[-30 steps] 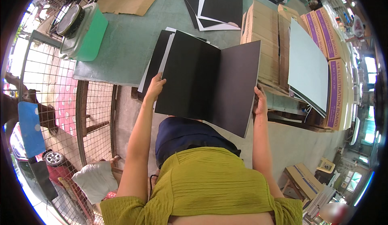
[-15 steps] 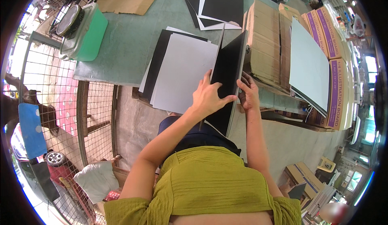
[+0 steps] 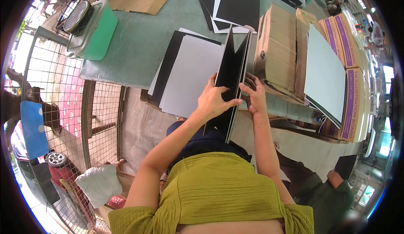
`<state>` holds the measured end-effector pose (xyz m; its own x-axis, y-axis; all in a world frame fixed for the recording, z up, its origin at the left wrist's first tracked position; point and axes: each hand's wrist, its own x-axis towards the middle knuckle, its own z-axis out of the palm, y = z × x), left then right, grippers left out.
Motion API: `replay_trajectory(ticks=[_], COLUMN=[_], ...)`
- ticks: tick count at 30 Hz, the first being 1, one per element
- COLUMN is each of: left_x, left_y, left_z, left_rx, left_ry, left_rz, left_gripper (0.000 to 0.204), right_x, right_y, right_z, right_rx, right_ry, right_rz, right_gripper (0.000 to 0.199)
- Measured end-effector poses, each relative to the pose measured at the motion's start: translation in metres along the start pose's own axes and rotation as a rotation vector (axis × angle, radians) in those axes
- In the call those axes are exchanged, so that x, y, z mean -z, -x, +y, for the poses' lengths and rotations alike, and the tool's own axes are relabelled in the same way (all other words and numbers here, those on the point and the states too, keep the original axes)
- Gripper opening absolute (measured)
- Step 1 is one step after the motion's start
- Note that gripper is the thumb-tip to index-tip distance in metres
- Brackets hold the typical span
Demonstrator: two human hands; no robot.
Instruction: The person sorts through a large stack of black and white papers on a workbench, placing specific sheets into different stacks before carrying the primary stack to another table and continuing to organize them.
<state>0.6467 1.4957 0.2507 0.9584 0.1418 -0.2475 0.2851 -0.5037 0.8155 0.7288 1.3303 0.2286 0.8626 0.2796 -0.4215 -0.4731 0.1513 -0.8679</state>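
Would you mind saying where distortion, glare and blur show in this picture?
In the head view, fisheye curves the purple-striped cartons near the rim, windows at right glare, and a smudge blurs the lower right; left hand and right hand look fairly sharp.

That one fisheye view looks down from the wearer's head, close above left hand and right hand, facing the bench

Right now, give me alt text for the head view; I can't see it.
A person's left hand and right hand hold upright black boards, their tops spread apart. White and black sheets lie on the greenish table to the left; cardboard boxes stand to the right.
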Motion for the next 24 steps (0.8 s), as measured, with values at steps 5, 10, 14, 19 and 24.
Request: replay_trajectory(ticks=[5,10,14,19,24], left_x=[0.003,0.0,-0.005,0.0,0.002], left_y=[-0.007,-0.011,-0.012,-0.008,-0.012], left_z=[-0.024,-0.028,-0.023,-0.017,-0.035], left_rx=[-0.064,-0.097,-0.095,0.002,-0.01], left_ry=[0.149,0.143,0.127,0.072,0.13], left_rz=[-0.029,-0.04,-0.032,-0.037,0.003], left_gripper=[0.058,0.056,0.056,0.052,0.051], right_x=[-0.006,-0.013,-0.015,-0.007,0.004], right_y=[0.0,-0.003,-0.003,-0.002,0.004], right_z=[-0.005,-0.004,-0.006,-0.011,-0.018], right_rx=[0.002,0.04,0.09,0.077,0.06], right_ry=[0.063,0.097,0.119,0.197,0.142], right_rz=[0.011,-0.052,-0.05,-0.021,-0.005], right_gripper=[0.057,0.059,0.059,0.062,0.064])
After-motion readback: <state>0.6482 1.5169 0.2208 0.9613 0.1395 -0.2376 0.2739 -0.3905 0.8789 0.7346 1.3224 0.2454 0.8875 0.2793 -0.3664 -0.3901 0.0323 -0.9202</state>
